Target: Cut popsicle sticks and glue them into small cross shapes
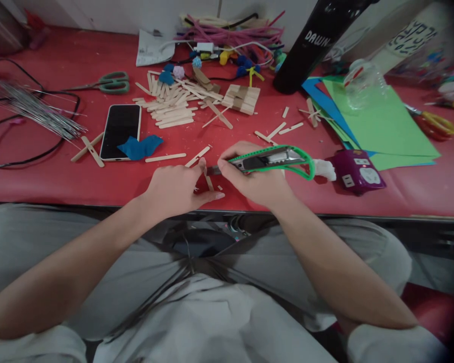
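My right hand [255, 176] is closed around a green-framed utility knife [274, 160]. Its blade points left and meets a wooden craft stick [209, 181] on the red table, close to the front edge. Fingers of my left hand [176, 186] press on that stick from the left, one at its upper part and the thumb by its lower end, so part of it is hidden. Small wood chips [220, 188] lie between the hands. Just beyond my left fingers rests a notched stick [197, 157], and another craft stick [165, 158] lies to its left.
A phone [120, 131] with blue felt [140, 147] on it lies left, near scissors [113, 83] and a wire bundle [45, 111]. Loose craft sticks [174, 103] are piled behind. On the right are a purple socket block [357, 171], green paper [386, 121] and a black bottle [310, 48].
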Demonstrator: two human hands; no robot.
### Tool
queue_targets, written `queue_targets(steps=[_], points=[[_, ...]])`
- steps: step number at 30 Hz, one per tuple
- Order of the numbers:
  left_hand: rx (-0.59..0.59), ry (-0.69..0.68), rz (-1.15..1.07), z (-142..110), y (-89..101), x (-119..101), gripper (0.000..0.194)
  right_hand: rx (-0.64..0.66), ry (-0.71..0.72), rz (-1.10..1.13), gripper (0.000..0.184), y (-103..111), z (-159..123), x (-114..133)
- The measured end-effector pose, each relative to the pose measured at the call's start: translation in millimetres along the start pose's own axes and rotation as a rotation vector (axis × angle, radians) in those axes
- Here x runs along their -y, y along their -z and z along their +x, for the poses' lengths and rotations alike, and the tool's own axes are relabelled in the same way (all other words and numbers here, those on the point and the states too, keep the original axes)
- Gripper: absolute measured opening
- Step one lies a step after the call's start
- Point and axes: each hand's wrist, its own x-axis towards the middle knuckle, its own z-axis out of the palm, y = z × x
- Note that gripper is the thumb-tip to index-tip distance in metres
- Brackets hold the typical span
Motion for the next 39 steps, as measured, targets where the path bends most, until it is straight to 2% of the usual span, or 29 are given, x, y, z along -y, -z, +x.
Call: queue_targets(steps=[3,7,15,30,34,39], points=[[-0.007,-0.009,-0.008,-0.2,-0.7,0.2,0.079,0.084,-0.061,0.018,0.010,-3.8,-1.7,-7.9],[-0.022,-0.015,-0.003,-0.8,-1.9,0.6,0.079,0.041,-0.128,0.110,0.011,-7.7,-3.1,-6.6],[-0.020,-0.025,0.013,-0.3,-2.1,1.3,0.079,0.013,-0.137,0.170,0.017,-6.7,-3.8,-1.4],[-0.024,-0.009,0.012,-0.1,-1.8,-0.9,0.074,0.088,-0.096,-0.075,0.020,-5.7,-12.2,-9.2],[-0.021,-0.013,0.006,-0.3,-1.4,-1.4,0.070,0.109,-0.080,-0.105,0.019,-3.9,-9.9,-1.4],[-0.006,-0.012,0.023,-0.3,-1.3,-1.2,0.077,0.096,-0.048,-0.095,0.022,-10.4,-6.0,10.3]])
